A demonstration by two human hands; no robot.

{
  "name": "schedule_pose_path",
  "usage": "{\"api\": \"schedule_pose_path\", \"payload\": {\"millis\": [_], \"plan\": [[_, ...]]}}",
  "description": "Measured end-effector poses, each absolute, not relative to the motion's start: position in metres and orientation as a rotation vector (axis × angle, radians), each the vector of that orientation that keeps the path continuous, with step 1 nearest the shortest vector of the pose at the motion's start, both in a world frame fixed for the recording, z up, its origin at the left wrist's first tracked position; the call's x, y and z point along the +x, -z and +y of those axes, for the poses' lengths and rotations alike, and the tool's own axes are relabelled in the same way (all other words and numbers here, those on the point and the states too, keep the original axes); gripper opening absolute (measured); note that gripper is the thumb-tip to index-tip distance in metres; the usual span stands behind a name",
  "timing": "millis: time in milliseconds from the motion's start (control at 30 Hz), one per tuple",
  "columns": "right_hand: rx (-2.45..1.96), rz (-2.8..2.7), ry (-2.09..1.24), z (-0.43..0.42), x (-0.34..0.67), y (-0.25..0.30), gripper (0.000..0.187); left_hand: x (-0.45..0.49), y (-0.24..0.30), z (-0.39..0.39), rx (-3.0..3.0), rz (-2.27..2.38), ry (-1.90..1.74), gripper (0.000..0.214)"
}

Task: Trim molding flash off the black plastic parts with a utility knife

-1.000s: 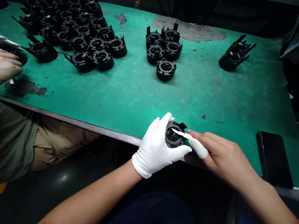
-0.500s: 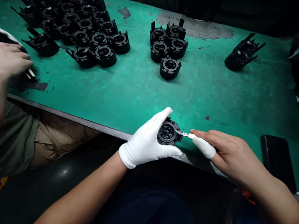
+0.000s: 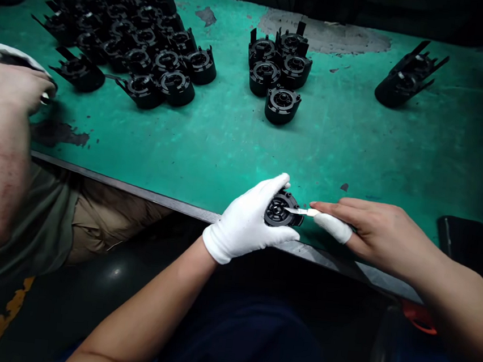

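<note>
My left hand (image 3: 251, 222), in a white glove, is closed around a round black plastic part (image 3: 280, 209) held over the near edge of the green table (image 3: 211, 144). My right hand (image 3: 373, 230), bare with a white wrap on one finger, pinches a small blade (image 3: 300, 211) whose tip rests on the part's face. A small cluster of the same black parts (image 3: 278, 70) stands at the middle back of the table.
A large group of black parts (image 3: 127, 39) fills the back left. More black parts (image 3: 407, 77) lie at the back right. A dark phone (image 3: 468, 248) lies near the right edge. A co-worker's hand (image 3: 14, 85) and arm are at the left.
The blade tip has shifted a little across the part's face, and both my hands have moved slightly right. The co-worker's hand at the left has pulled back from the table edge.
</note>
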State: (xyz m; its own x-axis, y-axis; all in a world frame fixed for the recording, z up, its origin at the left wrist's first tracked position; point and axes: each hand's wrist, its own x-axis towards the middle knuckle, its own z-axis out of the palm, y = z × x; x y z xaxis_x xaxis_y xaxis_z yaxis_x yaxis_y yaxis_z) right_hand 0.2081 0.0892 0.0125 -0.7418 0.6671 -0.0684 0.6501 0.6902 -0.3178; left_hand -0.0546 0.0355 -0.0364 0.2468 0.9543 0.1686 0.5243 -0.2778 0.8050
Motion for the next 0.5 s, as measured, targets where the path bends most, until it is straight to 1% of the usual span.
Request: {"api": "schedule_pose_path", "payload": {"millis": [200, 367, 500], "plan": [[-1.128, -2.851, -0.424, 0.082, 0.209, -0.011, 0.040, -0.054, 0.034, 0.036, 1.900, 1.343, -0.901, 0.098], [-1.165, -2.832, -0.358, 0.077, 0.206, -0.010, 0.037, -0.054, 0.033, 0.036, 1.882, 1.353, -0.896, 0.095], [-1.213, -2.821, -0.285, 0.071, 0.204, -0.007, 0.038, -0.048, 0.033, 0.034, 1.852, 1.382, -0.942, 0.097]]}}
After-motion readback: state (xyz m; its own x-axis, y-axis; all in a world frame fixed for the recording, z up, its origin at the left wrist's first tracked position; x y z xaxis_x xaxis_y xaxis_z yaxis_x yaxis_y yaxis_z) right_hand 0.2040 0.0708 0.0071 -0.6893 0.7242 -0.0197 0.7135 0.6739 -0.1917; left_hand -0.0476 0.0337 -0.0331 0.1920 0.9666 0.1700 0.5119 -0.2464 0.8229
